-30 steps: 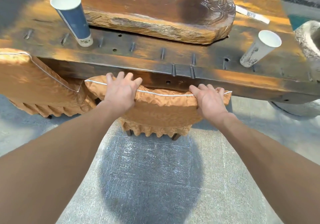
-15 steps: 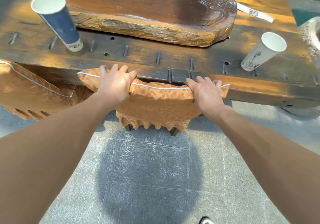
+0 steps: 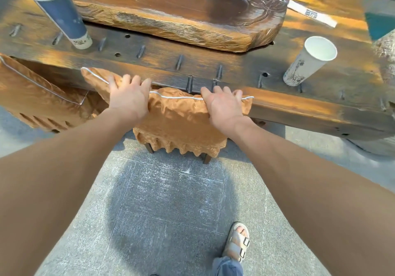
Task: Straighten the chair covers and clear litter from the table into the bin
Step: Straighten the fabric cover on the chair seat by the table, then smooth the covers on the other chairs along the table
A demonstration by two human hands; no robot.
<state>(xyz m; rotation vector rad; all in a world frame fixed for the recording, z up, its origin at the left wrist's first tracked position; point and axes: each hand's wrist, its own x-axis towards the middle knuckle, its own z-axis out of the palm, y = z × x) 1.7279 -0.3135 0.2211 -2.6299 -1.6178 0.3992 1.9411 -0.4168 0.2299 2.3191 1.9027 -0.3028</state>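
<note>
An orange chair cover [image 3: 179, 122] with white piping hangs over a chair back pushed against the dark wooden table [image 3: 299, 107]. My left hand [image 3: 128, 98] grips its top edge on the left side, and my right hand [image 3: 224, 104] grips the top edge near the right corner. On the table stand a blue paper cup [image 3: 62, 15] at the far left and a white printed paper cup [image 3: 307, 62] at the right. A white paper strip [image 3: 310, 14] lies at the back right.
A carved wooden slab [image 3: 181, 12] takes up the table's middle. A second orange-covered chair [image 3: 36, 96] stands to the left. Grey paving lies below, with my sandalled foot [image 3: 237, 241] at the bottom right. A stone object [image 3: 384, 47] sits at the right edge.
Both hands have stayed on the cover's top edge while the view stepped back. The cover's top edge now sags in the middle, and my foot has come into view.
</note>
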